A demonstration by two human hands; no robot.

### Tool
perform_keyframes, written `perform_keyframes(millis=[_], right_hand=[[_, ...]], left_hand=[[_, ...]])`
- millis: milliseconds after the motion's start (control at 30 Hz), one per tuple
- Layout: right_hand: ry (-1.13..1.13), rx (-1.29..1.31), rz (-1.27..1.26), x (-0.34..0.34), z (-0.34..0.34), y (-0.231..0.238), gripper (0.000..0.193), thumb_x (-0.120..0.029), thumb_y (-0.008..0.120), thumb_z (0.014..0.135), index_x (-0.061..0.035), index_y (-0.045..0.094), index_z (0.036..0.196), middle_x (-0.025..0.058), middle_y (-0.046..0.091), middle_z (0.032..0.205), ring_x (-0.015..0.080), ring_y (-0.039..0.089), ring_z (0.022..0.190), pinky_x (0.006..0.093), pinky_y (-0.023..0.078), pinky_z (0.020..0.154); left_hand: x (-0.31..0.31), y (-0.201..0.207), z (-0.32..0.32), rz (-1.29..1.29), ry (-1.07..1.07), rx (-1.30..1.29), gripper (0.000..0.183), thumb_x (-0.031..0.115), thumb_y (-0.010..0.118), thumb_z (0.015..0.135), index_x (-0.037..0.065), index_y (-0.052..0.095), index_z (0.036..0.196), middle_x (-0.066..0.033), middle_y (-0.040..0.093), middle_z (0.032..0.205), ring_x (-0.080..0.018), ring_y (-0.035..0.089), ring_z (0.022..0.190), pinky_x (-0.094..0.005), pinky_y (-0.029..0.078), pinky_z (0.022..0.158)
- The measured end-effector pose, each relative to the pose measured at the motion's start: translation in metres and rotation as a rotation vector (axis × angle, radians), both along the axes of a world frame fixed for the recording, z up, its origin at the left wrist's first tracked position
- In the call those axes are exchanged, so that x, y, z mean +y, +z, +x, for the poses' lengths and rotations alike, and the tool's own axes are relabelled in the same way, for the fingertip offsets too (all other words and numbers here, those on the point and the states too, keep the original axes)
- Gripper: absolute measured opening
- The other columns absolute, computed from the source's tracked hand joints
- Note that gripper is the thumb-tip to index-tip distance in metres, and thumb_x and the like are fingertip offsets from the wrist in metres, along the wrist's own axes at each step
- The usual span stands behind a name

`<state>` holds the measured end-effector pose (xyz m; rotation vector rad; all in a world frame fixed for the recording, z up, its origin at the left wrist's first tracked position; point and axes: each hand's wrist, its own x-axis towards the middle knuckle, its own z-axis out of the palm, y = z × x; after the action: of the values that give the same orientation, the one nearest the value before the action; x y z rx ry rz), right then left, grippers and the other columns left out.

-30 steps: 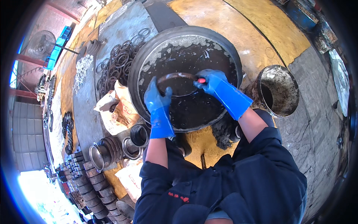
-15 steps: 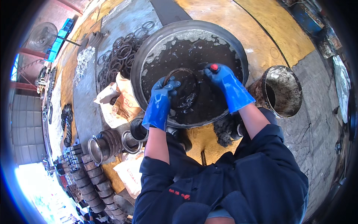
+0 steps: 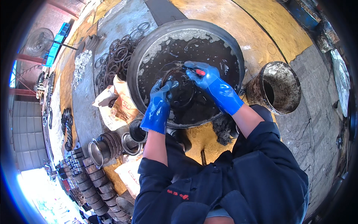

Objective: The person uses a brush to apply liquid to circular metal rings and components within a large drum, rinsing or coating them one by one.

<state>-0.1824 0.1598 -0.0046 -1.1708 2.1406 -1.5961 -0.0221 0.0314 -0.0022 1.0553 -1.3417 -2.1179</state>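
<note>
Blue rubber gloves cover both my hands. My left hand [image 3: 161,93] is closed on the left edge of a dark ring [image 3: 166,76], holding it tilted over a wide round basin [image 3: 132,74] of dark liquid. In my right hand [image 3: 207,78] is a slim tool with a red handle [image 3: 200,72]. Its tip, too dark to make out, meets the far side of the ring. Pale scum floats along the far and left parts of the liquid.
Left of the basin lies a heap of dark rings [image 3: 121,52], and a torn paper sack [image 3: 118,104] is closer to me. A dirty metal drum [image 3: 278,87] stands on the right. Stacked metal rings [image 3: 106,151] sit at the lower left.
My right hand has moved left and slightly nearer, bringing the red-handled tool to the ring. My left hand still grips the ring, which is more tilted. The view has shifted a little.
</note>
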Motion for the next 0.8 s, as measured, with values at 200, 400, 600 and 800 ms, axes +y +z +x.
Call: perform_keyframes(millis=[200,400,600,800], right_hand=[[-0.091,-0.23,0.407,0.003,-0.024,-0.035,0.037,-0.045,0.06,0.085,-0.0152,0.071,0.104,0.0142,0.07,0.096,0.0332,0.067,0.092,0.0406,0.052,0.084],[0.001,-0.252,0.685,0.01,-0.024,-0.039,0.036,-0.041,0.063,0.083,-0.0108,0.071,0.101,0.0136,0.071,0.097,0.0292,0.068,0.095,0.038,0.052,0.084],[0.123,-0.177,0.433,0.021,-0.031,-0.03,0.033,-0.036,0.064,0.085,-0.019,0.068,0.113,0.0112,0.069,0.107,0.0322,0.066,0.099,0.0421,0.053,0.084],[0.333,0.023,-0.233,0.004,-0.008,0.008,0.031,-0.017,0.066,0.086,-0.02,0.067,0.116,0.007,0.067,0.116,0.0266,0.065,0.105,0.0355,0.053,0.087]], left_hand=[[-0.001,-0.001,-0.005,-0.048,0.035,-0.065,0.027,0.005,0.064,0.088,0.003,0.065,0.115,-0.0068,0.072,0.085,-0.0056,0.048,0.047,-0.0186,0.033,0.042],[-0.018,-0.005,0.005,-0.118,0.144,-0.061,0.027,0.005,0.062,0.089,0.005,0.066,0.116,-0.0068,0.072,0.086,-0.006,0.044,0.045,-0.0194,0.032,0.041],[-0.024,-0.004,0.007,-0.063,0.098,-0.014,0.024,0.005,0.06,0.09,0.005,0.065,0.114,-0.0088,0.073,0.089,-0.0061,0.044,0.047,-0.0188,0.033,0.042],[-0.019,-0.011,0.006,-0.001,0.01,-0.138,0.026,0.013,0.061,0.092,0.012,0.065,0.118,-0.0063,0.072,0.088,-0.0061,0.042,0.046,-0.0208,0.03,0.04]])
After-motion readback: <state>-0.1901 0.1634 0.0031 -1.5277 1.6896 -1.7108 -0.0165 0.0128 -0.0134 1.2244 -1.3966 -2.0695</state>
